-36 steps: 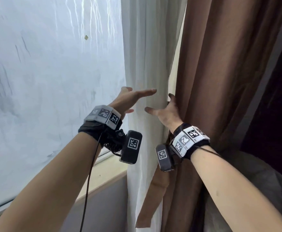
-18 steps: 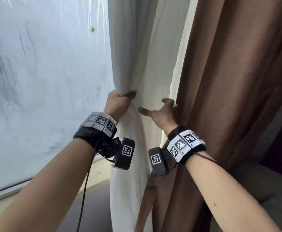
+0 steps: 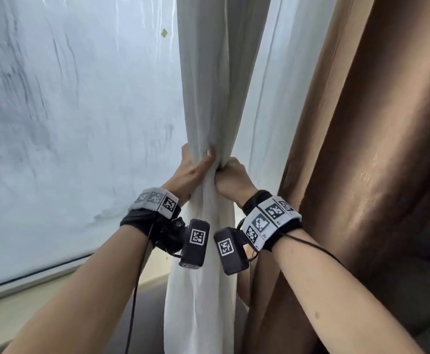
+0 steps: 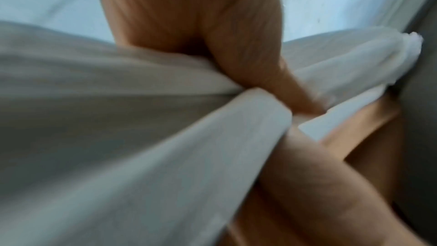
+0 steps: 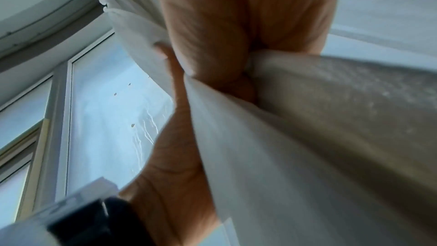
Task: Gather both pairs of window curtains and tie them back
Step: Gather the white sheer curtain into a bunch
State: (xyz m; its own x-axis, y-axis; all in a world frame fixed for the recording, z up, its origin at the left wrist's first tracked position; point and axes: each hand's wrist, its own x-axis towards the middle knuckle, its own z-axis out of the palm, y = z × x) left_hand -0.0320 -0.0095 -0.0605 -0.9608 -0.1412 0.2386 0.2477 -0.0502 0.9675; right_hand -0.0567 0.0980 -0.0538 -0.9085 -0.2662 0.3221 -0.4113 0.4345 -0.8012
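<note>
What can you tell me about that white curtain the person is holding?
The white curtain is thin, soft, slightly see-through fabric hanging in long vertical folds beside the window glass. It is bunched into a narrow bundle at mid-height, flaring loose below. The left hand and right hand grip it from either side. A brown curtain hangs just to its right.

Bare forearms, no sleeves; black wrist straps [image 3: 142, 222] under white marker-tag bands [image 3: 270, 221]; black tagged camera pods [image 3: 194, 242]; thin black cables [image 3: 134, 297] trailing.
</note>
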